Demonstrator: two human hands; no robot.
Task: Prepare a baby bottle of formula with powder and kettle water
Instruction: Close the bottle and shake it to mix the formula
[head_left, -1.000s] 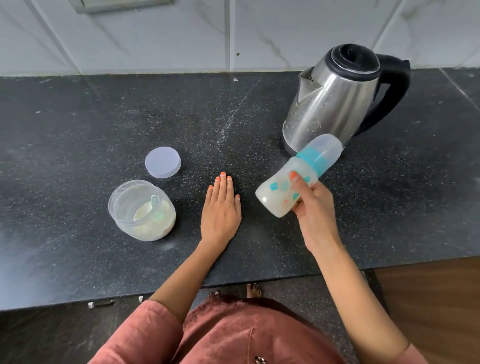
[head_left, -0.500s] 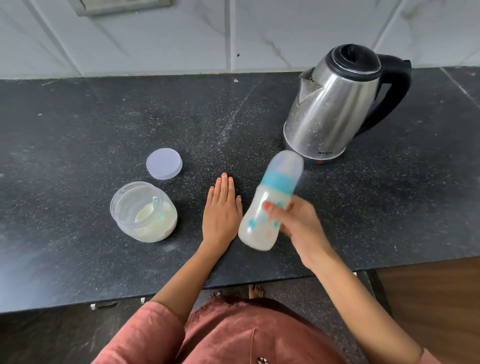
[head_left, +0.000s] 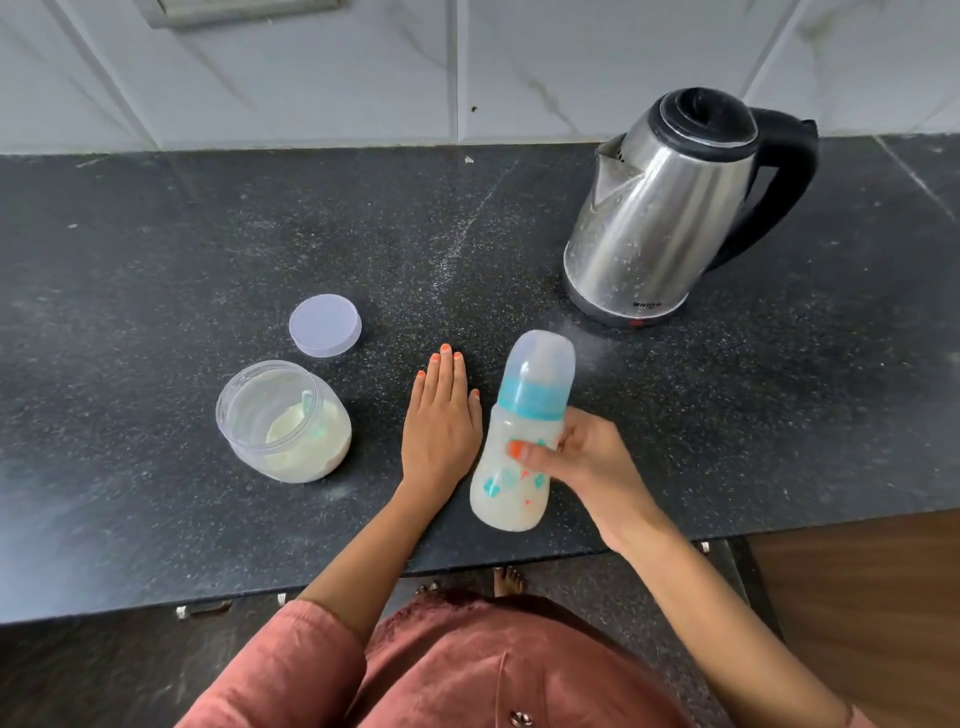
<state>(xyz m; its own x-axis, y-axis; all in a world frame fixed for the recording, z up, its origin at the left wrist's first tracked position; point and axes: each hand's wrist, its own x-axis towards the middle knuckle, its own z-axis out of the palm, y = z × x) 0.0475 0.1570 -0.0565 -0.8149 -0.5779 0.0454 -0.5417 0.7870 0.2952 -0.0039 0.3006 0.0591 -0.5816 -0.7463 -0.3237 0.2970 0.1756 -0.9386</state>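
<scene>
One milky baby bottle (head_left: 511, 488) — swung from tilted to near upright, right grip (head_left: 582, 462) clenched round it; left grip (head_left: 441, 431) released, flat on counter (head_left: 156, 234) — shaking likely finishing

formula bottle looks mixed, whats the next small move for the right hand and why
Probably stand the bottle upright on the bare counter between the left hand and the kettle. Its cap and teal collar are on, the contents look evenly milky, and the right hand grips it slightly tilted near the counter's front edge. That would free a hand to put the lid on the open jar.
</scene>
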